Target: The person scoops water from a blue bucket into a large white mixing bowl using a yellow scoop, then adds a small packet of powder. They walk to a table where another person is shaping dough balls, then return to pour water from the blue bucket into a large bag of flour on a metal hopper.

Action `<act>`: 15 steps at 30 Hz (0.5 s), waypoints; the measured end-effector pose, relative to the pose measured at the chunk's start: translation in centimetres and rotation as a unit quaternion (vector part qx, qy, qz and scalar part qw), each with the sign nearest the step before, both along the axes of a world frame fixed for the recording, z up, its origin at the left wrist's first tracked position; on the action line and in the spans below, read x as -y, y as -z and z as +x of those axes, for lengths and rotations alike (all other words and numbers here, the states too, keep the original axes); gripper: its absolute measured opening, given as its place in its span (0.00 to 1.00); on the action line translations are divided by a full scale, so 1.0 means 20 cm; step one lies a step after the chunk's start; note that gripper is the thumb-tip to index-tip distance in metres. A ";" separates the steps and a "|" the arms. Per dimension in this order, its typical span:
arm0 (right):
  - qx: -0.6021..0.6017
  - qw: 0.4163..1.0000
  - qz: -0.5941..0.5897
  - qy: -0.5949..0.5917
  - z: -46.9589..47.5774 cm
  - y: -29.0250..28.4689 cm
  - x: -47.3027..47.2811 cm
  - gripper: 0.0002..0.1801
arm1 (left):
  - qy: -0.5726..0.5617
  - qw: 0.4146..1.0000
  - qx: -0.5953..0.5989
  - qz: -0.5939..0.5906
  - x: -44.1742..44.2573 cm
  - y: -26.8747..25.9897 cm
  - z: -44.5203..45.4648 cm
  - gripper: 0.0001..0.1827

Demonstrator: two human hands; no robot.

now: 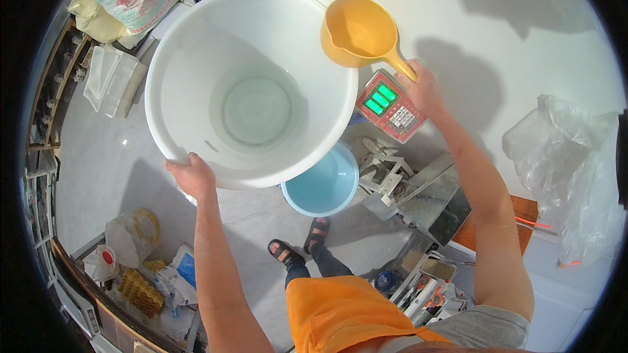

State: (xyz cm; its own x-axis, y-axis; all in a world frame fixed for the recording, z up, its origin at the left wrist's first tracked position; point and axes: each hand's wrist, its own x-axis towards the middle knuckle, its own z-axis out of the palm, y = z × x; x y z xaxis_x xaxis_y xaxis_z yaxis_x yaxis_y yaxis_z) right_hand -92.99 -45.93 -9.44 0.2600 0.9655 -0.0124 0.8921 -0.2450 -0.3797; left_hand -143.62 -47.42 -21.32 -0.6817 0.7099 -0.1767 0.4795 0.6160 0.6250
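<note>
My left hand point(193, 176) grips the near left rim of a large white plastic tub point(206, 39). A shallow pool of clear liquid point(257, 110) covers the tub's round bottom. Over the tub's right rim is a yellow plastic dipper point(360, 29), with my right hand point(423, 89) closed around its handle. No liquid can be made out in the dipper. Just below that hand is a red digital scale point(391, 106) with a lit green display and a keypad. A light blue bucket point(324, 184) stands under the tub's near right side, partly hidden by it.
A white tabletop point(471, 14) extends to the right, with clear plastic bags point(564, 166) on it. White containers point(114, 81) and filled sacks point(130, 2) are at the left. Yellow egg trays point(141, 291) lie low on the left. Metal equipment point(427, 196) stands beside the bucket.
</note>
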 end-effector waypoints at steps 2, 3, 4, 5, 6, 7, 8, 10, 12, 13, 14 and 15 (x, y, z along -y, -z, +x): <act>0.175 0.983 0.044 -0.024 0.01 -0.03 -0.04 0.18 | 0.001 1.000 0.006 -0.004 0.00 0.00 0.00 0.38; 0.217 0.974 0.050 -0.042 0.05 -0.03 -0.07 0.18 | 0.001 1.000 0.011 -0.006 0.00 -0.02 0.01 0.38; 0.259 0.962 0.056 -0.060 0.09 -0.02 -0.12 0.18 | 0.001 1.000 0.016 -0.008 0.00 -0.03 0.02 0.38; 0.300 0.949 0.062 -0.078 0.13 -0.02 -0.15 0.18 | 0.002 1.000 0.015 -0.006 0.00 -0.02 0.02 0.38; 0.319 0.942 0.064 -0.078 0.14 -0.02 -0.18 0.18 | 0.002 1.000 0.014 -0.004 0.00 -0.02 0.01 0.38; 0.337 0.936 0.067 -0.077 0.15 -0.02 -0.20 0.18 | 0.002 1.000 0.013 -0.002 0.00 -0.01 0.01 0.38; 0.356 0.929 0.069 -0.076 0.17 -0.02 -0.21 0.17 | 0.000 1.000 0.014 -0.002 0.00 -0.01 0.01 0.38; 0.355 0.930 0.058 -0.076 0.16 -0.01 -0.22 0.18 | -0.004 1.000 0.013 -0.006 0.00 0.00 0.01 0.38; 0.349 0.933 0.046 -0.072 0.16 0.00 -0.23 0.19 | -0.003 1.000 0.016 0.001 0.00 0.00 0.01 0.38; 0.343 0.936 0.040 -0.068 0.16 0.00 -0.23 0.21 | -0.002 1.000 0.018 0.004 0.00 0.01 0.01 0.38; 0.338 0.938 0.033 -0.063 0.17 0.00 -0.23 0.22 | 0.001 1.000 0.016 0.005 0.00 0.01 0.02 0.38; 0.333 0.941 0.032 -0.057 0.17 0.00 -0.22 0.23 | 0.003 1.000 0.015 0.006 0.00 0.01 0.02 0.38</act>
State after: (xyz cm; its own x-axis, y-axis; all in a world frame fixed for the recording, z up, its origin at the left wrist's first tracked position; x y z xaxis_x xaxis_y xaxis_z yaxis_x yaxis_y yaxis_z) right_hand -89.50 -41.52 -9.38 0.0835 0.9807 0.1765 0.9564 -0.1287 0.2622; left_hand -143.25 -47.40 -21.52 -0.6715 0.7167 -0.1883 0.4650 0.6054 0.6460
